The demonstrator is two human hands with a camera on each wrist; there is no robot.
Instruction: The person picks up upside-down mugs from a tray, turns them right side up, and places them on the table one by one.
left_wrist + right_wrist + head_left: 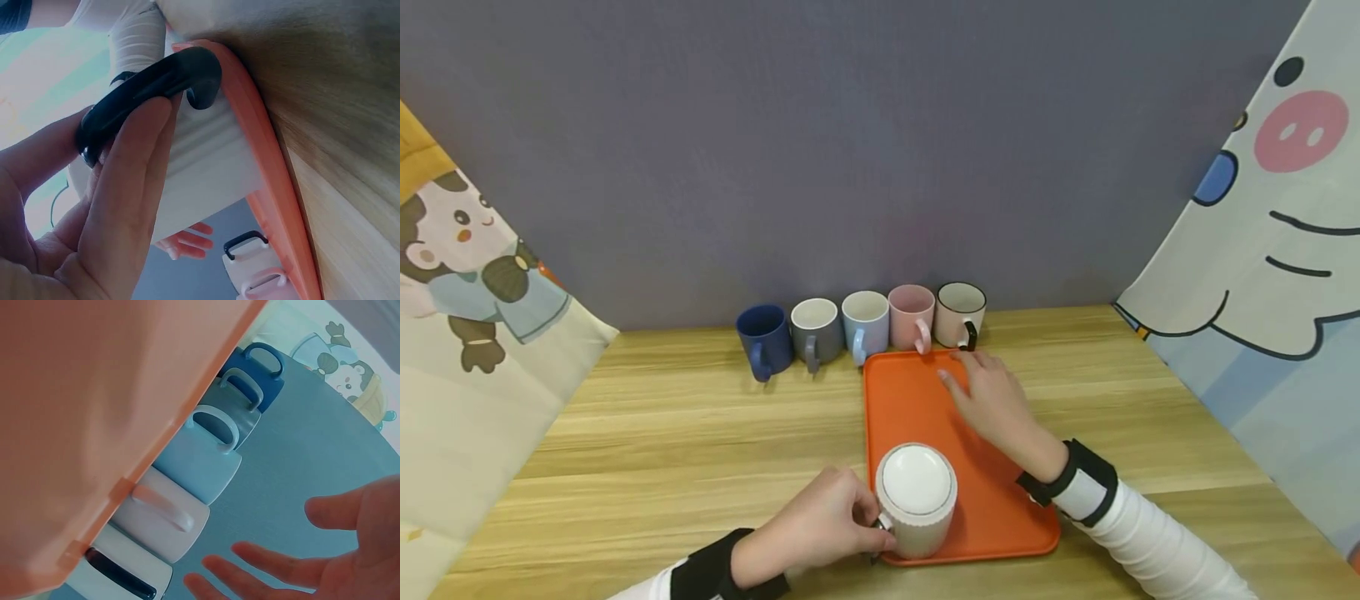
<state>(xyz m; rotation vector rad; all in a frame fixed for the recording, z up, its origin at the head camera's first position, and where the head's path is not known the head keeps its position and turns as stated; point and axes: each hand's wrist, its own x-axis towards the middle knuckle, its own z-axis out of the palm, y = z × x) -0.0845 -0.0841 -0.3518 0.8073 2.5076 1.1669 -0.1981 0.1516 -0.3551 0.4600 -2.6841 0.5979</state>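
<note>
A white lidded jug [917,487] stands upright at the near left of the orange tray [996,521]. My left hand [823,517] grips its black handle [150,81], thumb and fingers pinched around it in the left wrist view. Over the tray's far right part, my right hand [996,408] has its fingers spread and holds nothing. Its fingertips point toward a white mug [951,325] with a black rim and black handle. To that mug's left sits a pink mug [906,312], its handle facing me.
The row goes on leftward with a light blue mug [865,312], a grey mug [823,342] and a dark blue mug [767,333]. Behind the mugs rises a grey backdrop [850,150]. Printed cloths [1247,275] slope along both sides of the wooden table [700,433].
</note>
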